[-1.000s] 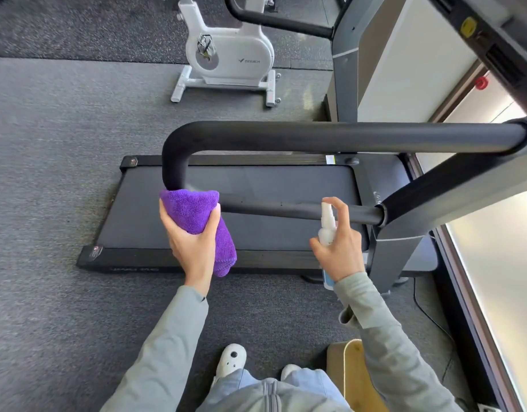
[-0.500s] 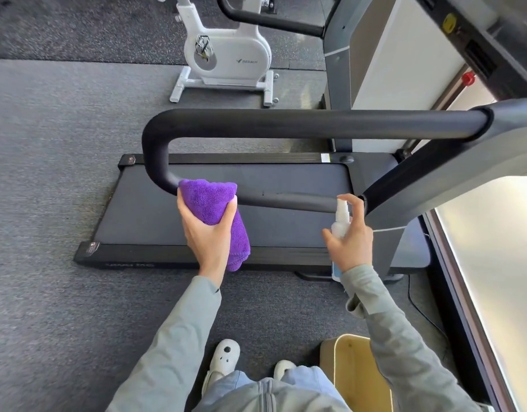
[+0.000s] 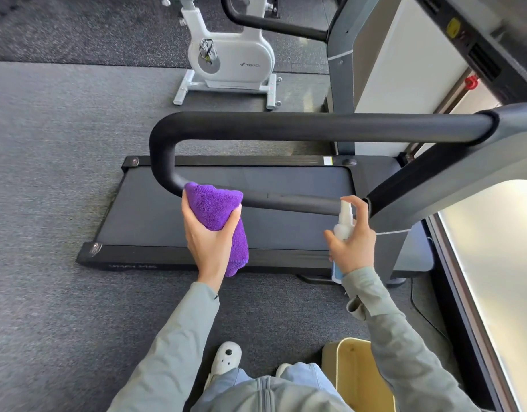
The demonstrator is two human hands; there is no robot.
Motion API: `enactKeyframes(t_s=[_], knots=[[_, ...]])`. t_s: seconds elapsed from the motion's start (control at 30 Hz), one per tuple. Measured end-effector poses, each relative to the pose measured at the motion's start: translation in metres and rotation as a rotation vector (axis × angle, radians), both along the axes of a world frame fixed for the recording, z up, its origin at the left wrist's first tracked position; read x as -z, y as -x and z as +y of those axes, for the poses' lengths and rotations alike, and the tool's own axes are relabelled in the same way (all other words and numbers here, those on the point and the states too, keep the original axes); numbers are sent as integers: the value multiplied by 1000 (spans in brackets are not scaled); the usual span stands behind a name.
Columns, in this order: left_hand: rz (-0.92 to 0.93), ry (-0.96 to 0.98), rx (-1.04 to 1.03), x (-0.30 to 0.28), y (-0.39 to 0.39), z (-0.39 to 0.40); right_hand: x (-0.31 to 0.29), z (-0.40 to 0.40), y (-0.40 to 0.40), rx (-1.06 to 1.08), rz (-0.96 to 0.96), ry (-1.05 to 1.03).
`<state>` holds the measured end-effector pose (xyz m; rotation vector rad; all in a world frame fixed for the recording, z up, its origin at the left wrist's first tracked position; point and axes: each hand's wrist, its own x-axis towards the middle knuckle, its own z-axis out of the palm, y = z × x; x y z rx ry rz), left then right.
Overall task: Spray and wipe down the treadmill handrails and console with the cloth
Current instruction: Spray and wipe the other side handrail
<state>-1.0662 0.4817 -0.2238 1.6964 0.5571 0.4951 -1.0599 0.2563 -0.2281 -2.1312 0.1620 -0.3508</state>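
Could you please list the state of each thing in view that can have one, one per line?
left hand: grips the folded purple cloth.
purple cloth: folded, pressed against the lower handrail near its bend.
right hand: holds the spray bottle, index finger on the nozzle top.
spray bottle: upright, beside the lower handrail.
lower handrail: partly covered by the cloth.
treadmill belt: flat, nothing on it.

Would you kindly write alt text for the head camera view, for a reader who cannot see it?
A person's left hand presses a folded purple cloth against the lower bar of a black treadmill handrail, while the right hand holds a small spray bottle aimed at that bar. A white exercise bike stands beyond on grey carpet.
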Motion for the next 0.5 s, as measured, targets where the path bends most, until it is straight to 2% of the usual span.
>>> enactKeyframes(t_s=[0.17, 0.37, 0.43, 0.5], knots=[[-24, -50, 17, -6, -3, 5, -2, 4, -4, -83, 20, 113], [-27, -246, -12, -12, -6, 12, -8, 23, -14, -130, -7, 87], [-37, -359, 22, -15, -9, 13, -9, 28, -16, -147, -3, 77], [-68, -577, 49, -17, -17, 16, -9, 30, -18, -151, -8, 65]])
